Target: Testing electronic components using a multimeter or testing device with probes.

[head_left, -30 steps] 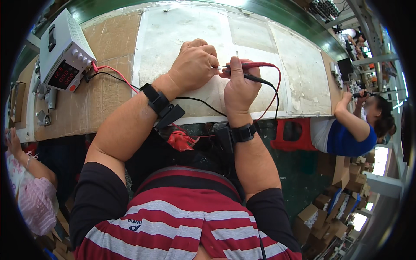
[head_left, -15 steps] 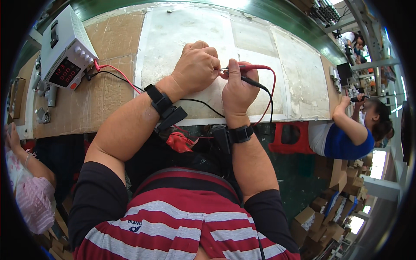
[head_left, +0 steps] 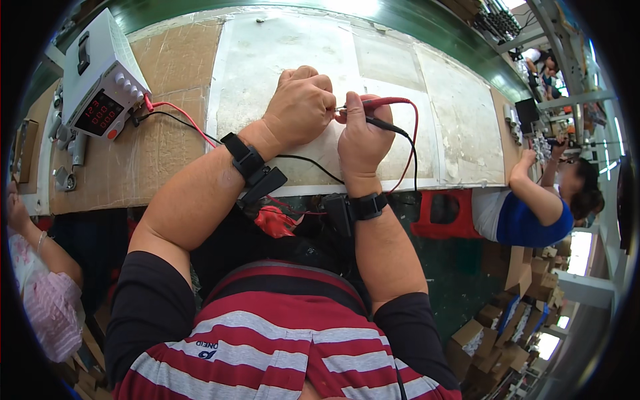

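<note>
My right hand (head_left: pixel 365 137) is closed round a red test probe (head_left: pixel 388 101) and a black test probe (head_left: pixel 389 125), held side by side with their tips pointing left. Close against those tips, my left hand (head_left: pixel 301 105) is curled in a pinch; whatever its fingers grip is too small and hidden to make out. Leads from the probes loop down past my right wrist. On the left stands a white bench power supply (head_left: pixel 107 77) with a lit red display, and a red lead (head_left: pixel 180 110) and a black lead (head_left: pixel 163 111) plugged into its front.
The worktable (head_left: pixel 280 47) is covered with white sheets and brown cardboard (head_left: pixel 170 63). Metal parts (head_left: pixel 65 179) lie at the left edge. A red stool (head_left: pixel 443 213) stands under the table's right part. A co-worker in blue (head_left: pixel 533 217) sits at right; another person's arm (head_left: pixel 41 250) shows at left.
Both hands have shifted very slightly left, still together at the probe tips. The co-worker at right has moved an arm a little.
</note>
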`<state>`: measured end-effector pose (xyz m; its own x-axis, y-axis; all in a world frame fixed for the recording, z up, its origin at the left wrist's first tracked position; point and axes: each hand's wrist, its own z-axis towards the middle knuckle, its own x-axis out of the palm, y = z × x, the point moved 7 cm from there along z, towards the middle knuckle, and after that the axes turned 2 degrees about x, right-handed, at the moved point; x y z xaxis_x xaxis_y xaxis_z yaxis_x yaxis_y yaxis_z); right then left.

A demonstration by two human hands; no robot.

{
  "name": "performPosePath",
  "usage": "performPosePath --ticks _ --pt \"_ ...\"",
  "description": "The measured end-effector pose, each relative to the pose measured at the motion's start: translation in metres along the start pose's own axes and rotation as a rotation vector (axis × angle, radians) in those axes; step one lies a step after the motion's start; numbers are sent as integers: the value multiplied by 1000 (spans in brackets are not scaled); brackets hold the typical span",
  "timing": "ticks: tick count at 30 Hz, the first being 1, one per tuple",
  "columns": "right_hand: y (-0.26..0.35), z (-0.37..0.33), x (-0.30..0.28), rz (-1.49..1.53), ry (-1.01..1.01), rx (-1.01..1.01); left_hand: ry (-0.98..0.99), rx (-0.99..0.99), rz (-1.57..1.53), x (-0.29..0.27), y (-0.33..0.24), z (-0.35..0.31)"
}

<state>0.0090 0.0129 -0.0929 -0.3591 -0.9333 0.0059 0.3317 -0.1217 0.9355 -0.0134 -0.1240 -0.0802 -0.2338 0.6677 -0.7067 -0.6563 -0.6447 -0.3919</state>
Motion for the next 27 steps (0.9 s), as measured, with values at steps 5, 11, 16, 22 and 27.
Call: performPosePath --ticks 5,11,16,22,27 --pt "1 0 1 -14 5 0 9 -15 -7 -1 -1 -1" --pt "1 -1 1 8 -5 -1 23 -28 -1 -2 -1 0" --pt "0 -1 3 25 -4 9 24 -29 2 -2 -1 0" --pt "-5 0 1 -50 -10 -25 -18 -9 -2 -4 -2 -1" --pt "-4 2 2 -93 18 -83 -35 2 1 -6 -3 -1"
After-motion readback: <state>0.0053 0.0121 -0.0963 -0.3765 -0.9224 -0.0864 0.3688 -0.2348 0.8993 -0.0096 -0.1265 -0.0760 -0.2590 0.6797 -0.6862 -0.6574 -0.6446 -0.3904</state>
